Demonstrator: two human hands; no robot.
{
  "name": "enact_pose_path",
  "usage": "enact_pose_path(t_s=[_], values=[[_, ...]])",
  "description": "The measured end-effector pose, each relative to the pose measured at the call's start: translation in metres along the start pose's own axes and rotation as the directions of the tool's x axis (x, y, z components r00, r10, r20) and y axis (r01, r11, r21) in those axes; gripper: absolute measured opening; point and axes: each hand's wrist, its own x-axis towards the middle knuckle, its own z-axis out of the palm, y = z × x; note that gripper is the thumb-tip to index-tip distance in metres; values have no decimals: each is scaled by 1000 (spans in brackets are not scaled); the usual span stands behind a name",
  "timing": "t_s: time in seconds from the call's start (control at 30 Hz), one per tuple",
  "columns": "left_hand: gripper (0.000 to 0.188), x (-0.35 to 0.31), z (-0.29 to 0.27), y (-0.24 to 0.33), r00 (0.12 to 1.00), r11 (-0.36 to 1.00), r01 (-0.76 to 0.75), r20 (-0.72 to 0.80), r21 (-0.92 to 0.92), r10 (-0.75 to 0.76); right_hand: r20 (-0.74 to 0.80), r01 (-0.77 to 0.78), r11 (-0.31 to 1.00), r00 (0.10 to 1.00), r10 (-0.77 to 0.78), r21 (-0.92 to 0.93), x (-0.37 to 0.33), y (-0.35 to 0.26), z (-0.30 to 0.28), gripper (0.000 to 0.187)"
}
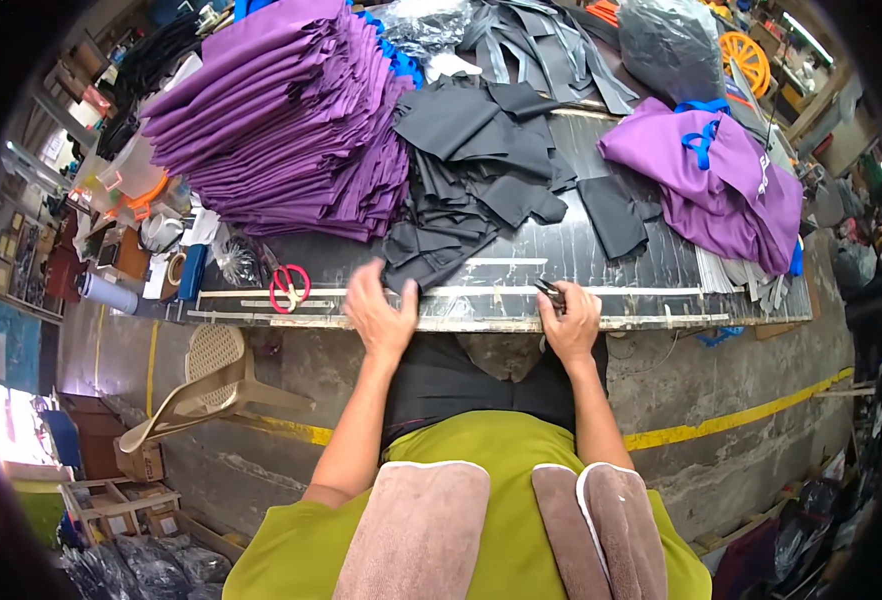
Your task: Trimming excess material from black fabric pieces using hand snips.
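Observation:
My left hand [381, 308] is over the table's front edge, fingers and thumb apart, beside the lower corner of a pile of dark grey cut fabric pieces [461, 170]. Whether its fingertips touch the cloth I cannot tell. In my right hand [574, 318] is a small pair of dark thread snips [549, 289], its tips pointing up and left above the tabletop. A tall stack of folded purple fabric [281, 130] rises behind my left hand. One dark grey piece [613, 218] lies apart, to the right of the pile.
Scissors with red handles [289, 288] lie left of my hands on the dark worktable [521, 243]. A purple bag with blue straps [716, 180] sits at the right, over white strips [751, 280]. A beige plastic chair [211, 385] stands at the left below the table.

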Motion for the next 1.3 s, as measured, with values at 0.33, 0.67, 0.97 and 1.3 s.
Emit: enact_pose_path(t_s=[0.33,0.67,0.97,1.3], values=[[11,74,6,30,825,376,546,560,-749,-83,-45,-44,999,998,45,25,-1,9,4,24],[7,-36,3,119,485,-464,807,858,-365,169,518,-575,76,779,353,814,-27,-15,-25,22],[59,-31,8,90,403,-510,840,843,-186,357,603,-566,-223,684,411,794,-23,-23,-39,31],[29,32,-18,91,502,278,789,835,-548,224,432,-550,371,829,355,748,-19,-23,-49,41]])
